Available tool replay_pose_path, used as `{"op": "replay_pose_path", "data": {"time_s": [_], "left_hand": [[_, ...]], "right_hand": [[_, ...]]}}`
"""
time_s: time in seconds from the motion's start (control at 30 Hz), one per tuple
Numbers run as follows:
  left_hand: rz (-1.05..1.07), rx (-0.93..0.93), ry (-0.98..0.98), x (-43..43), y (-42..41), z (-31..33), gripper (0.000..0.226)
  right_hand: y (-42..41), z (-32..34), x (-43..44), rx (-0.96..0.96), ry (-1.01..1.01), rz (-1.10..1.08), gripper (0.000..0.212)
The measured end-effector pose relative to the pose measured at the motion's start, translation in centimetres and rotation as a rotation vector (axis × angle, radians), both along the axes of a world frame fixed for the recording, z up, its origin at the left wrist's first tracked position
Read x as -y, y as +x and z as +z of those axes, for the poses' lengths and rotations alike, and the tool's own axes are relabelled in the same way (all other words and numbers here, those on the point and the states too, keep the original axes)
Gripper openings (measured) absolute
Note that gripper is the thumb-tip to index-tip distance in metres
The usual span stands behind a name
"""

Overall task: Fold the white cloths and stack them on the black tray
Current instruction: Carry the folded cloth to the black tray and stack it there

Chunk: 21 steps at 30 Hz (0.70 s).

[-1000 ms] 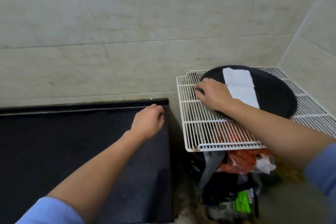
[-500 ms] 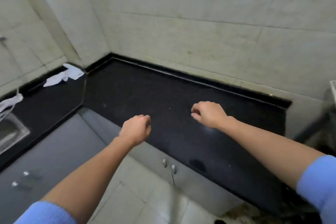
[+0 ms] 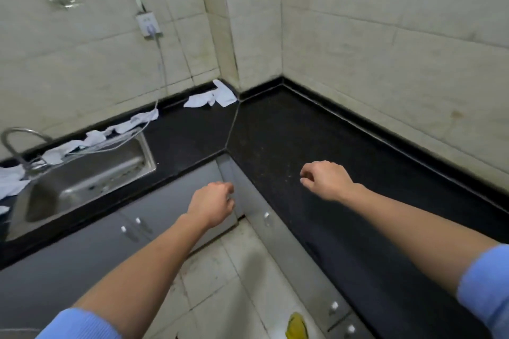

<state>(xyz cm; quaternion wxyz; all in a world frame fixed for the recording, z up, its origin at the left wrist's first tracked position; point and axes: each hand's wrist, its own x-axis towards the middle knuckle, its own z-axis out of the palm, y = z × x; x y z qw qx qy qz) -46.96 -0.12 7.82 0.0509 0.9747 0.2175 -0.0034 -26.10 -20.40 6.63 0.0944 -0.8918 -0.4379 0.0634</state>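
A crumpled white cloth [image 3: 211, 97] lies in the far corner of the black countertop [image 3: 275, 135]. Several more white cloths [image 3: 110, 133] trail along the back edge behind the sink, and another [image 3: 9, 181] lies at the far left. My left hand [image 3: 213, 203] hovers over the cabinet front with loosely curled fingers and holds nothing. My right hand [image 3: 325, 180] hangs over the counter, fingers loosely curled, also empty. The black tray is out of view.
A steel sink [image 3: 82, 181] with a curved tap [image 3: 16, 137] is set into the counter at left. A wall socket [image 3: 148, 25] has a cable hanging down to the sink. Grey cabinet doors [image 3: 137, 217] run below. A yellow object [image 3: 297, 326] lies on the tiled floor.
The view has swung left, away from the wire rack and black tray with its folded cloth. My right hand has left the tray; both hands now hang empty over the counter corner.
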Motion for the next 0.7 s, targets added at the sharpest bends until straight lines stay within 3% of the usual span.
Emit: {"op": "replay_pose_path", "data": {"time_s": [0.2,0.4,0.7], "left_hand": [[0.181,0.055,-0.025,-9.1,2.4,0.9,0.031],[0.325,-0.019,-0.101,-15.5,2.1,-1.4,0.033],[0.315,-0.018,-0.102,-29.4,6.1,-3.2,0.019]], "right_hand": [[5.2,0.9,-12.4,-0.012,-0.016,0.138,0.023],[7.4,0.2,-22.3,-0.029,-0.067,0.264,0.024],[10.9,-2.7,-36.9,-0.089,-0.112,0.283,0.022]]}}
